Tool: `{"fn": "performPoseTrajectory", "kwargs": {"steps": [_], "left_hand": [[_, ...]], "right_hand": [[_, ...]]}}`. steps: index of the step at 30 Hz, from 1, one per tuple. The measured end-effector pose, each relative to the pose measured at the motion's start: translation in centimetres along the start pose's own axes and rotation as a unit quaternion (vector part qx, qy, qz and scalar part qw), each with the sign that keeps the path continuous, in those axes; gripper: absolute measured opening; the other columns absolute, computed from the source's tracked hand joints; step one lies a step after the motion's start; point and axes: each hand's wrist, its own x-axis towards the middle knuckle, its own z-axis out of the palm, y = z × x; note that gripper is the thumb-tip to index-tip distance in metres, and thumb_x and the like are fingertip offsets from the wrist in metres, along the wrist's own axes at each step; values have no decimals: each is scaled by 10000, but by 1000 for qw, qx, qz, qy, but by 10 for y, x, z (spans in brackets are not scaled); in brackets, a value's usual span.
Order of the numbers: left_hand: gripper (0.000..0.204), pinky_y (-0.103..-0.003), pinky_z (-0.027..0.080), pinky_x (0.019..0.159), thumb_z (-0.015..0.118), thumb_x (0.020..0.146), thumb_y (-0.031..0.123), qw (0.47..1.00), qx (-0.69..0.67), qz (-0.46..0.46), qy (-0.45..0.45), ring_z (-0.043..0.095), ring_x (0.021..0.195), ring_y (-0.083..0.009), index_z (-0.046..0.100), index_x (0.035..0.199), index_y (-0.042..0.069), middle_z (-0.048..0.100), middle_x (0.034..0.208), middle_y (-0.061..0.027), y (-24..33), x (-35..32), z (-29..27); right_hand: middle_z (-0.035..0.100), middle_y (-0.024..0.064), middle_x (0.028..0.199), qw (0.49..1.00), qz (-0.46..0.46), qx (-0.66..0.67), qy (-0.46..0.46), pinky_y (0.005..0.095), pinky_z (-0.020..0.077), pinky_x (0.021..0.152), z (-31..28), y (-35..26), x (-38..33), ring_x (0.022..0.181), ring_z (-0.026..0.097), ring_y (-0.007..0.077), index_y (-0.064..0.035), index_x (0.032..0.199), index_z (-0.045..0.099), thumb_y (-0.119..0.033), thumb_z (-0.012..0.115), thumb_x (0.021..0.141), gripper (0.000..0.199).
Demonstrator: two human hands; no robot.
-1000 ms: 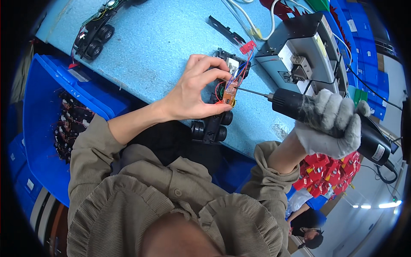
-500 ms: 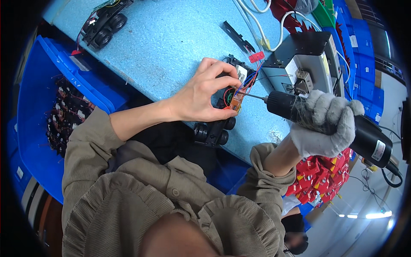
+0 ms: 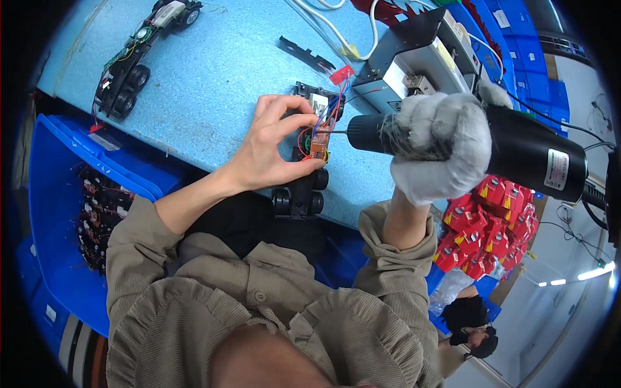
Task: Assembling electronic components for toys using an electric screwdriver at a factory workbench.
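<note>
My bare left hand (image 3: 266, 141) pinches a small orange-brown circuit board (image 3: 319, 141) between thumb and fingers. The board sits over a black toy truck chassis (image 3: 299, 199) with wheels, and red and blue wires run across it. In a grey-white glove, my right hand (image 3: 443, 145) grips a black electric screwdriver (image 3: 538, 152). The screwdriver lies nearly level, its thin bit reaching the board beside my left fingertips. Exact contact of the tip with a screw is too small to tell. A small red plate (image 3: 341, 75) on wires lies past the chassis.
A second wired chassis (image 3: 129, 64) stands at the table's far left. Beyond my work lie a black plastic strip (image 3: 304, 54) and a metal box (image 3: 420, 48). A blue bin (image 3: 61, 258) of parts is at left; red parts (image 3: 488, 223) are heaped at right, near another person (image 3: 475, 326).
The whole view has shifted, so the table things appear farther left. The screwdriver has come to a more level pose, its bit still at the board. My left hand keeps its pinch.
</note>
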Motion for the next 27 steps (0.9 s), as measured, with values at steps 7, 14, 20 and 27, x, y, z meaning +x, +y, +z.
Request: {"fn": "performPoseTrajectory", "kwargs": {"steps": [7,14,20,27], "left_hand": [[506,-370,340,886,774,555,166,1000,-1,-1,0,410,1012,-273,565,998,41,492,1074,-97,0,1,3],[495,-381,349,869,774,562,188,1000,-9,0,9,385,999,-287,563,987,47,489,1072,-79,-4,-1,3],[489,-378,351,865,773,562,184,1000,-19,4,10,388,991,-287,568,983,44,493,1064,-79,-3,1,3],[501,-367,356,870,777,553,161,1000,-19,1,-8,407,1004,-273,571,990,30,496,1063,-90,-1,3,-3]], "right_hand": [[341,-20,558,999,20,27,-7,281,335,448,-2,-4,-1,438,356,112,-95,996,487,-134,455,826,177],[337,-23,560,998,42,37,-27,279,335,456,-3,-1,-3,445,357,115,-105,1022,474,-141,459,820,206],[465,55,601,994,-10,-110,-8,308,448,454,2,-1,-8,463,499,173,-3,1135,369,-191,486,845,364],[315,-33,554,993,-47,-85,-65,277,330,472,-29,-47,7,451,354,92,-94,1050,468,-158,432,815,246]]}}
